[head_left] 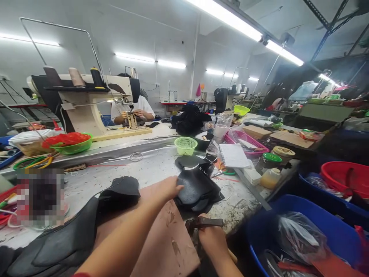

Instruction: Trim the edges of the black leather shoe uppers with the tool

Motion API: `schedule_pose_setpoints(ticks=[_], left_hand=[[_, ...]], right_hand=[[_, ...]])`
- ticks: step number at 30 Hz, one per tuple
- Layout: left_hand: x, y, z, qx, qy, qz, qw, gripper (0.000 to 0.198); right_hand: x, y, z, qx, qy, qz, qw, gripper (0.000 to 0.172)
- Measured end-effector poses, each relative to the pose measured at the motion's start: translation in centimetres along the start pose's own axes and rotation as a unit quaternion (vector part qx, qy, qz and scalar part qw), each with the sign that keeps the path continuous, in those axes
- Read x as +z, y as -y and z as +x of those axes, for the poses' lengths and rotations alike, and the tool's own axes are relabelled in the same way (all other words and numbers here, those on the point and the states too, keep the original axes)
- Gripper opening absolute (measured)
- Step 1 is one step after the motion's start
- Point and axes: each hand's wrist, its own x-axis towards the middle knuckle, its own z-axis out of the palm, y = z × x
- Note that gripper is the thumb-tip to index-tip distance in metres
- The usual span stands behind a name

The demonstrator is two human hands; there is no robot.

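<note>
My left hand (170, 187) is at the left edge of a stack of black leather pieces (193, 186), fingers closed on the edge of a piece and partly hidden. In my right hand (212, 237) is a hammer (211, 222), its dark metal head above my fist and the end of its light handle showing below. Beneath my left forearm lies a worn pinkish-brown board (173, 240). Left of the board, more black leather pieces (65, 240) are spread out, with one curled piece (122, 188) resting at the board's far edge.
A light green basket (186, 146) and a spiral notebook (235, 155) sit beyond the stack. Jars (271, 179) stand along the table's right edge, near a blue tub (253, 246). A sewing machine (86, 105) stands at back left, where another person (146, 105) works.
</note>
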Motion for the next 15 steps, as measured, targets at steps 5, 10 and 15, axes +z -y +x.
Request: schedule_pose_setpoints(ticks=[5, 10, 15], left_hand=[[3.8, -1.9, 2.9, -0.043, 0.029, -0.094, 0.994, 0.033], [2.1, -3.0, 2.0, -0.022, 0.036, -0.248, 0.968, 0.027], [-1.8, -1.8, -4.7, 0.038, 0.038, -0.409, 0.911, 0.048]], right_hand=[[-0.1, 0.0, -0.4, -0.018, -0.026, 0.003, 1.0, 0.027], [-0.2, -0.2, -0.6, -0.005, -0.019, 0.017, 1.0, 0.029], [0.0, -0.3, -0.7, -0.014, -0.01, 0.042, 0.999, 0.027]])
